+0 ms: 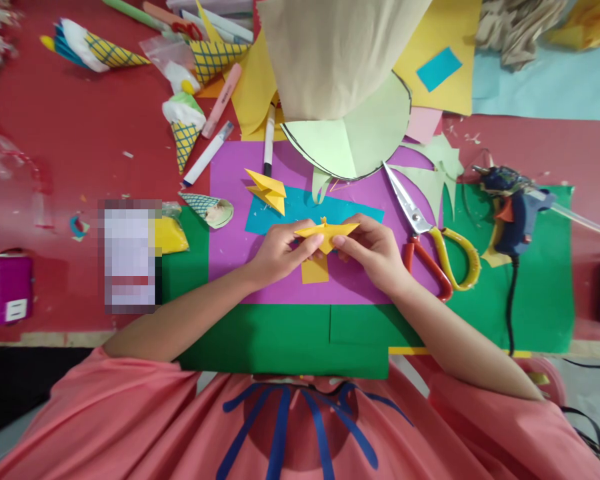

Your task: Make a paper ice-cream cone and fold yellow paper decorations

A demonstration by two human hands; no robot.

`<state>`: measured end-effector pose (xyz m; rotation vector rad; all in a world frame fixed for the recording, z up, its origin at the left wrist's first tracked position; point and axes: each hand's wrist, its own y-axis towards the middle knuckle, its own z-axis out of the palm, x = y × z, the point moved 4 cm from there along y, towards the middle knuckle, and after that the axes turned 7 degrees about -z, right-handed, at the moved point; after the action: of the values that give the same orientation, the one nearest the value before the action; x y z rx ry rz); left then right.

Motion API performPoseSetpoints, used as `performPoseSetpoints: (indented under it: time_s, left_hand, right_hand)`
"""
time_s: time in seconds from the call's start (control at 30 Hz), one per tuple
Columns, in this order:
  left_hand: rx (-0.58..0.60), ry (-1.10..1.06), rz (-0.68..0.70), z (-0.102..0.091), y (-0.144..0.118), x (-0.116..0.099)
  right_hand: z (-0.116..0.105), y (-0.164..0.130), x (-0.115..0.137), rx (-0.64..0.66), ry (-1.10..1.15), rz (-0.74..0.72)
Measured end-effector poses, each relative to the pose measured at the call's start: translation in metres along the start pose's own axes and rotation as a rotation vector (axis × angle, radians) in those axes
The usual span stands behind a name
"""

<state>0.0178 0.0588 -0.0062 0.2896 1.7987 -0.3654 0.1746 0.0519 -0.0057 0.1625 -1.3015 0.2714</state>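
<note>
Both of my hands pinch a folded yellow paper piece (326, 233) just above the purple sheet (230, 220). My left hand (279, 252) grips its left end and my right hand (375, 252) grips its right end. A small yellow paper square (315, 270) lies flat under it. A second folded yellow paper shape (267, 190) rests behind my hands, on the edge of a blue sheet (290, 213).
Scissors (433, 237) with red and yellow handles lie right of my hands, a blue glue gun (513, 213) beyond them. A pale green paper circle (355, 140), markers (269, 141), paper ice-cream cones (184, 127) and green sheets (280, 340) cover the red table (55, 133).
</note>
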Motion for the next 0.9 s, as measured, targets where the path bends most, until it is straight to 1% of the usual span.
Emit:
performPoseSetpoints:
  time_s: [0.07,0.2,0.3,0.4,0.47,0.53,0.6,0.63,0.73,0.9]
  left_hand:
    - [-0.019,0.009,-0.002,-0.001,0.0,0.0]
    - [-0.022,-0.003,-0.019,-0.001,0.0,0.002]
    - [-0.037,-0.056,-0.054,-0.002,0.0,0.003]
    - [-0.048,-0.109,-0.039,-0.003,-0.001,0.0]
    - [-0.025,-0.095,0.003,-0.003,-0.001,-0.003]
    - [-0.005,-0.041,0.058,-0.002,-0.001,-0.006]
    - [-0.028,0.015,0.105,-0.003,-0.001,-0.007]
    - [-0.052,0.039,0.117,-0.004,-0.001,-0.007]
    - [-0.101,0.083,0.104,-0.004,0.0,-0.003]
    - [-0.023,0.09,0.058,0.0,0.0,-0.003]
  right_hand:
    - [-0.003,0.0,-0.001,-0.022,-0.009,0.008]
    - [-0.01,-0.001,-0.004,-0.061,-0.063,-0.027]
    - [-0.014,-0.001,-0.006,-0.106,-0.001,-0.049]
    - [-0.015,0.0,-0.003,-0.147,0.012,-0.083]
    - [-0.013,-0.001,-0.001,-0.115,-0.028,-0.097]
    - [-0.008,-0.001,0.001,-0.017,-0.077,-0.116]
    - [-0.005,-0.002,0.001,0.071,-0.151,-0.153]
    - [-0.004,-0.003,0.001,0.091,-0.193,-0.174]
    - [-0.005,-0.004,0.001,0.094,-0.28,-0.209]
    - [-0.003,-0.004,-0.003,0.142,-0.253,-0.155]
